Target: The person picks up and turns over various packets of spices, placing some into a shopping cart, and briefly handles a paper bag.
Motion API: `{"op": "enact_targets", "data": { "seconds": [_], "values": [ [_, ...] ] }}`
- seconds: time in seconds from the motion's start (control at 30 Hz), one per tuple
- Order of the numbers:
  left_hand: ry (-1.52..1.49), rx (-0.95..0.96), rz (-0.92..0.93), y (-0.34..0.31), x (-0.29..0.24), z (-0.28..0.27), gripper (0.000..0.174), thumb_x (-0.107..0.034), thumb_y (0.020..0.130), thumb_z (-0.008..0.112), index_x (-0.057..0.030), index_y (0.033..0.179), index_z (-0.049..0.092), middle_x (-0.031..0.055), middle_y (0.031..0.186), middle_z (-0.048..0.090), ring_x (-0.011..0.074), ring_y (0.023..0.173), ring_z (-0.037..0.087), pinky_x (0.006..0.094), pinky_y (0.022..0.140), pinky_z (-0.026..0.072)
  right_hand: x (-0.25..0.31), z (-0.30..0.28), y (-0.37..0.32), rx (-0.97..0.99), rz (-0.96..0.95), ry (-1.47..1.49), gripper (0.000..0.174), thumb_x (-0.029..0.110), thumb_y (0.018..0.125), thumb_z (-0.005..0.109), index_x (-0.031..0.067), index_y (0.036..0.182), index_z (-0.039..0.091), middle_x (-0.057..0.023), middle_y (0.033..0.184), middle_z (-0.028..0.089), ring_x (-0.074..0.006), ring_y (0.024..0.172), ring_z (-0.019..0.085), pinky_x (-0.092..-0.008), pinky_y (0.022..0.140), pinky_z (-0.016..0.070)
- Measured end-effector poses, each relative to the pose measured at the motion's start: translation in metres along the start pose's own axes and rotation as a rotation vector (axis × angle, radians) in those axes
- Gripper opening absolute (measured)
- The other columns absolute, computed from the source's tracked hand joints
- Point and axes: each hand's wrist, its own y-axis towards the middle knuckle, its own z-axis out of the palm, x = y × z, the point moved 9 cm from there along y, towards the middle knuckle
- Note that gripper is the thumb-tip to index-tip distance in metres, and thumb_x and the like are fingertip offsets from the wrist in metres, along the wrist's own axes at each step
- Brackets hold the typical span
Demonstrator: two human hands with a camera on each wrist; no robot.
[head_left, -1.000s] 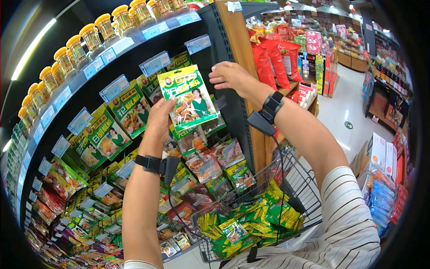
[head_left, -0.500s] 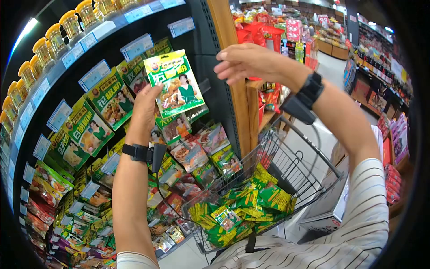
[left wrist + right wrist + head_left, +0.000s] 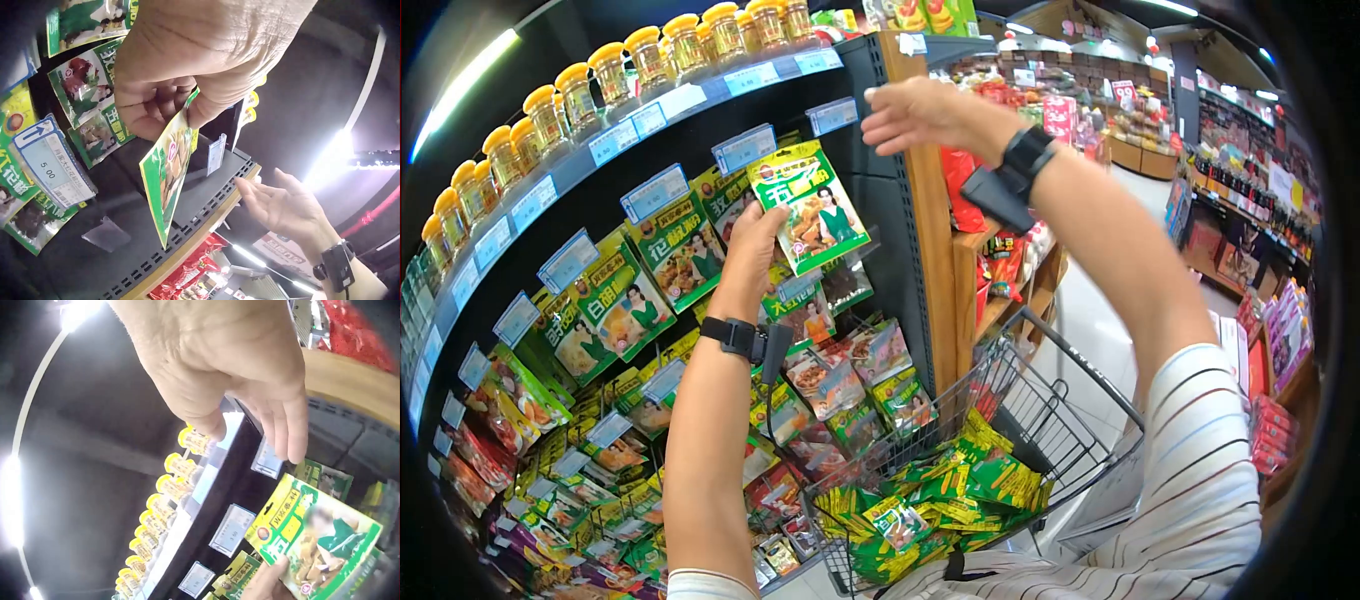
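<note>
My left hand [image 3: 750,250] pinches the edge of a green and yellow spice packet [image 3: 815,215] between thumb and fingers, in front of the shelf's hanging packets. The left wrist view shows that packet [image 3: 169,169] nearly edge-on under the curled fingers. To its upper right, my right hand [image 3: 925,110] is raised beside the wooden shelf post with its fingers extended and nothing in them. In the right wrist view, the right hand [image 3: 237,381] hangs over the price tags, apart from the packet [image 3: 315,540].
Jars with yellow lids [image 3: 607,72] line the upper shelf. Below, price tags [image 3: 655,192] front rows of hanging packets [image 3: 675,255]. A wire shopping cart [image 3: 1060,410] stands close to the body, holding many green and yellow packets [image 3: 960,480]. An aisle [image 3: 1135,210] runs at right.
The head view has shifted about. My left hand keeps its pinch on the packet, which stays in front of the shelf. The right hand stays raised with fingers extended, beside the post.
</note>
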Motion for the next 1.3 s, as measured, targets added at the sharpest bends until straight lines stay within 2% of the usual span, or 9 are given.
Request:
{"op": "enact_targets", "data": {
  "seconds": [0.13,0.23,0.47,0.5,0.6,0.73,0.77,0.87,1.3],
  "values": [
    [0.071,-0.044,0.015,-0.005,-0.007,0.000,0.027,-0.017,0.097,0.058,-0.0041,0.120,0.057,0.0053,0.106,0.068,0.0120,0.085,0.070,0.0295,0.069,0.0607,-0.038,0.011,0.037,-0.125,-0.032,0.225,0.065,0.028,0.094,0.064,-0.0121,0.137,0.035,-0.0365,0.141,0.039,-0.0439,0.124,0.053,-0.0515,0.096,0.0539],
    [0.119,-0.067,-0.005,-0.013,-0.011,-0.002,0.026,-0.017,0.097,0.058,-0.0046,0.120,0.057,0.0045,0.106,0.068,0.0116,0.084,0.069,0.0293,0.069,0.0605,-0.053,0.009,0.051,-0.165,-0.076,0.386,0.063,0.026,0.094,0.064,-0.0091,0.137,0.034,-0.0343,0.140,0.037,-0.0436,0.124,0.051,-0.0534,0.097,0.0529],
    [0.056,-0.057,0.009,-0.013,-0.008,-0.003,0.025,-0.016,0.098,0.057,-0.0044,0.120,0.057,0.0050,0.109,0.067,0.0118,0.089,0.069,0.0286,0.074,0.0595,-0.058,0.001,0.059,-0.125,-0.196,0.620,0.047,0.023,0.097,0.058,-0.0045,0.130,0.038,-0.0284,0.132,0.045,-0.0394,0.120,0.054,-0.0530,0.098,0.0529],
    [0.041,-0.041,0.014,-0.011,-0.007,-0.001,0.025,-0.016,0.097,0.057,-0.0038,0.120,0.057,0.0050,0.109,0.067,0.0115,0.089,0.068,0.0278,0.074,0.0593,-0.057,-0.005,0.058,-0.174,-0.186,0.623,0.041,0.021,0.099,0.055,-0.0046,0.127,0.040,-0.0281,0.129,0.049,-0.0388,0.119,0.056,-0.0526,0.097,0.0532],
    [0.109,-0.017,0.058,-0.001,-0.002,-0.001,0.025,-0.016,0.097,0.058,-0.0033,0.119,0.057,0.0050,0.108,0.067,0.0112,0.090,0.068,0.0279,0.074,0.0591,-0.036,-0.008,0.046,-0.154,-0.251,0.566,0.051,0.023,0.096,0.056,-0.0087,0.132,0.039,-0.0270,0.124,0.053,-0.0363,0.112,0.060,-0.0475,0.092,0.0563],
    [0.064,-0.003,0.062,0.000,-0.005,0.017,0.026,-0.016,0.097,0.058,-0.0023,0.120,0.057,0.0057,0.109,0.066,0.0119,0.090,0.068,0.0289,0.074,0.0591,-0.015,-0.008,0.039,-0.111,-0.261,0.390,0.050,0.022,0.096,0.056,-0.0105,0.131,0.041,-0.0307,0.129,0.052,-0.0385,0.117,0.059,-0.0466,0.094,0.0557],
    [0.042,-0.020,0.058,0.002,-0.005,0.021,0.026,-0.015,0.098,0.058,-0.0022,0.120,0.057,0.0058,0.109,0.067,0.0124,0.091,0.068,0.0292,0.074,0.0589,-0.015,-0.008,0.037,-0.127,-0.211,0.333,0.040,0.023,0.100,0.054,-0.0069,0.126,0.047,-0.0318,0.133,0.051,-0.0398,0.121,0.057,-0.0478,0.099,0.0532],
    [-0.013,-0.001,0.070,0.014,-0.001,0.028,0.026,-0.015,0.098,0.058,-0.0024,0.121,0.057,0.0057,0.110,0.067,0.0125,0.092,0.068,0.0293,0.075,0.0586,-0.012,-0.008,0.034,-0.169,-0.187,0.270,0.042,0.024,0.100,0.053,-0.0075,0.127,0.046,-0.0327,0.136,0.049,-0.0398,0.121,0.057,-0.0473,0.100,0.0530],
    [0.117,-0.033,0.023,0.063,0.006,0.038,0.025,-0.017,0.098,0.056,-0.0031,0.119,0.058,0.0061,0.107,0.067,0.0140,0.089,0.069,0.0306,0.072,0.0602,-0.018,-0.006,0.030,-0.174,-0.173,0.268,0.043,0.024,0.100,0.054,-0.0067,0.128,0.046,-0.0303,0.136,0.050,-0.0382,0.122,0.058,-0.0471,0.100,0.0524]
  ]
}}
